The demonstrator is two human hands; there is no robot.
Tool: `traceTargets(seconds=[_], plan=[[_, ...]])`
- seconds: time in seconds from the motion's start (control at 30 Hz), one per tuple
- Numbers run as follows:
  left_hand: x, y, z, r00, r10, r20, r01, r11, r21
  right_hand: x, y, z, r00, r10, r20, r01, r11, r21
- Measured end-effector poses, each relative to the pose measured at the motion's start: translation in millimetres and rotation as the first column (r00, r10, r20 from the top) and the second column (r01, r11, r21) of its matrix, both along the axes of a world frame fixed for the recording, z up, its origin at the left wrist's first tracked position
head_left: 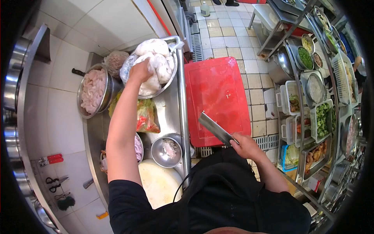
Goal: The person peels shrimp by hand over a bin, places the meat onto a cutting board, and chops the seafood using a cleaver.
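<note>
Your left hand (pixel 141 71) reaches up and to the left into a large metal bowl (pixel 165 90) heaped with pale meat (pixel 154 46). Its fingers bend down onto the pieces; their tips are hidden, so I cannot tell whether they grip any. Clear plastic film (pixel 126 67) bunches beside that hand, at the bowl's left side.

Your right hand (pixel 246 146) is clenched around the handle of a cleaver (pixel 214 126), low and right of center. The broad blade points up and to the left—over the lower part of a red lid or board (pixel 218 91), which shows wet patches and small scraps.

The big bowl, with the pale meat in it, rests at the far end of a steel counter (pixel 167 113). Left of it sits a second metal bowl (pixel 113 91) of sliced pinkish meat (pixel 93 91), a dark knife handle (pixel 78 72) jutting past its rim. Nearer you are a plastic bag with red and green contents (pixel 146 117), a small metal bowl (pixel 156 156) holding pale bits, and a round whitish board (pixel 159 181)—partly covered by your left sleeve (pixel 128 202). To your right, a metal rack (pixel 302 128) carries trays and baskets of food.
</note>
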State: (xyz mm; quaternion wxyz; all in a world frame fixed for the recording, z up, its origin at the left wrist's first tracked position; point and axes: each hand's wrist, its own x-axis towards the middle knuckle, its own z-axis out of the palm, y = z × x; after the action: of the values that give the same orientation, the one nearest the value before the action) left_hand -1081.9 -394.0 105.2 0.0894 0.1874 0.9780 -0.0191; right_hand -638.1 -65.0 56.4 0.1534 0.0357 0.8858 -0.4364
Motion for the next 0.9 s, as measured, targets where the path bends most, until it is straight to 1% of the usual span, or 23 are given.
traceTargets(seconds=[0.13,0.2,0.23,0.27,0.3,0.33,0.4,0.43,0.5,0.53,0.6,0.63,0.7,0.73,0.8,0.83,0.9], plan=[[-4,-3,1,0.999,-0.034,-0.017,0.034,0.999,-0.009,1,0,2,1.0,0.024,0.001,-0.024,1.0,-0.012],[-8,-4,3,0.997,-0.06,0.047,0.059,0.998,0.017,2,0,3,1.0,0.027,-0.012,-0.027,0.999,-0.019],[-13,-10,-2,0.997,-0.058,0.045,0.057,0.998,0.018,2,1,4,0.999,0.031,-0.026,-0.032,0.999,-0.025],[-19,-18,-8,0.995,-0.09,0.038,0.089,0.995,0.046,2,3,4,0.999,0.033,-0.028,-0.034,0.999,-0.024],[-19,-20,-6,0.992,-0.123,0.03,0.121,0.99,0.072,3,4,5,0.999,0.035,0.009,-0.035,0.999,0.0],[-19,-22,-5,0.992,-0.123,0.03,0.12,0.99,0.072,4,5,6,0.998,0.036,0.047,-0.037,0.999,0.024],[-19,-27,-1,0.992,-0.124,0.009,0.122,0.982,0.143,7,5,6,0.999,0.017,0.043,-0.017,1.0,0.006],[-19,-31,-5,0.992,-0.122,0.008,0.12,0.982,0.143,8,6,6,0.999,-0.004,0.04,0.004,1.0,-0.012],[-20,-39,-13,0.972,-0.145,-0.184,0.201,0.921,0.334,8,7,8,0.999,0.001,0.044,-0.001,1.0,0.001],[-22,-44,-16,0.972,-0.144,-0.184,0.2,0.921,0.333,8,8,9,0.999,0.002,0.048,-0.002,1.0,0.013],[-25,-49,-18,0.968,-0.027,-0.249,0.142,0.877,0.459,9,8,8,0.999,0.006,0.041,-0.006,1.0,0.005],[-26,-52,-18,0.968,-0.026,-0.249,0.142,0.877,0.459,9,9,8,0.999,0.01,0.034,-0.01,1.0,-0.002],[-27,-56,-16,0.98,0.088,-0.179,0.042,0.786,0.616,10,8,8,1.0,0.009,0.02,-0.009,1.0,0.003],[-27,-57,-16,0.98,0.091,-0.18,0.04,0.786,0.617,10,8,8,1.0,0.008,0.005,-0.008,1.0,0.008],[-25,-57,-12,0.961,0.219,-0.169,-0.027,0.684,0.729,11,8,7,1.0,0.009,0.014,-0.009,1.0,-0.003],[-22,-57,-9,0.96,0.225,-0.169,-0.031,0.683,0.73,11,8,7,1.0,0.01,0.024,-0.009,1.0,-0.014],[-8,-59,5,0.971,0.236,0.036,-0.139,0.437,0.888,9,6,10,0.999,0.024,0.022,-0.024,1.0,-0.005]])
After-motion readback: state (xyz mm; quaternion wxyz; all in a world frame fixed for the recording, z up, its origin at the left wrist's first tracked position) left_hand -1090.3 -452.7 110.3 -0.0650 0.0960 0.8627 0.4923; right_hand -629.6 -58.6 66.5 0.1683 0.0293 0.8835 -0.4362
